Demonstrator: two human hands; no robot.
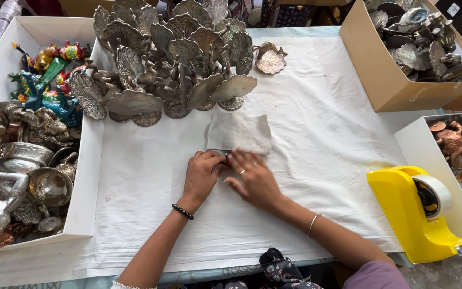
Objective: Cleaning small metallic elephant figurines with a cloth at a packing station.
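Note:
A small whitish paper-wrapped packet (240, 132) lies on the white cloth-covered table (322, 107), just in front of a cluster of silver peacock figurines (169, 59). My left hand (201, 174), with a black bead bracelet, has its fingers curled at the packet's near edge. My right hand (255, 179), with rings and a bangle, presses its fingers on the same near edge. Both hands touch each other there. What sits inside the wrap is hidden.
A white box (89, 176) at left holds metal idols and coloured peacocks. A brown carton (391, 80) of metal pieces stands at the back right. A yellow tape dispenser (415, 211) sits at right, beside a white box (410, 144) with copper items. One lone silver piece (270, 59) lies behind.

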